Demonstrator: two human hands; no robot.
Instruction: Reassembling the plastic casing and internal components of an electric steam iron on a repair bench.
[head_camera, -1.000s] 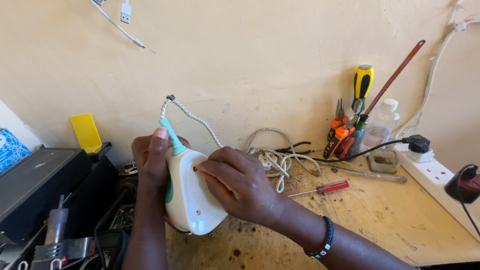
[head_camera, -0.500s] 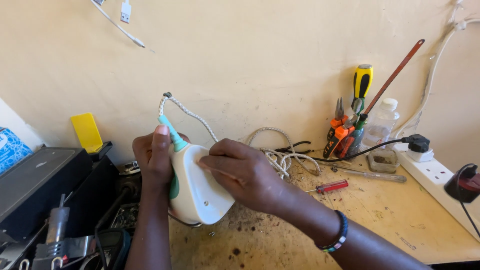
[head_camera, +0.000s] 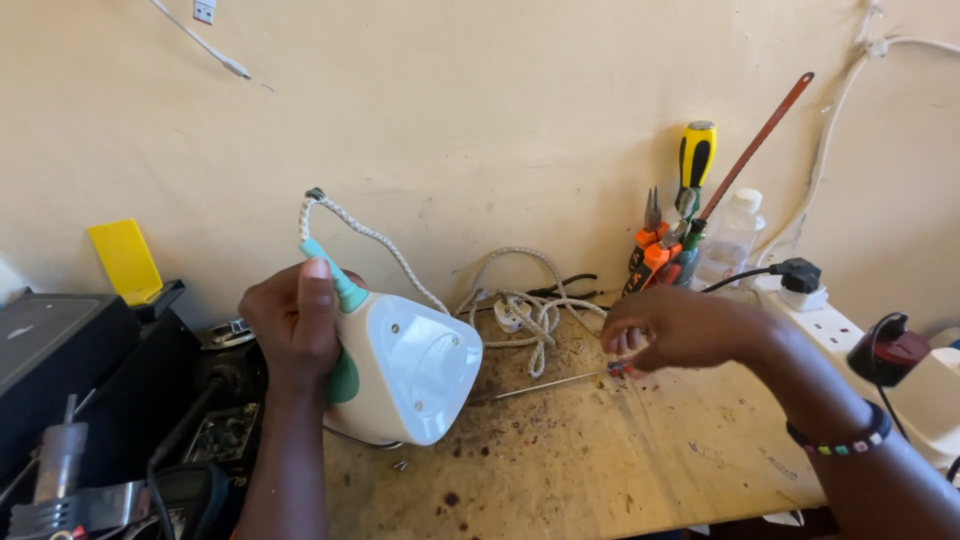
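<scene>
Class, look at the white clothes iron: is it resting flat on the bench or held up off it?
Held up: the left hand grips the iron tilted, its rear panel facing the camera.

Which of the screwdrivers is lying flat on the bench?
The red-handled screwdriver under the right hand lies flat; the yellow-and-black screwdriver stands upright against the wall.

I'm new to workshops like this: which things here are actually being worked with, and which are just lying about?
In use:
- white iron, held by the left hand
- its braided cord
- screwdriver, under the right hand

Lying about:
- pliers
- yellow-handled screwdriver
- plastic bottle
- power strip
- yellow card
</scene>
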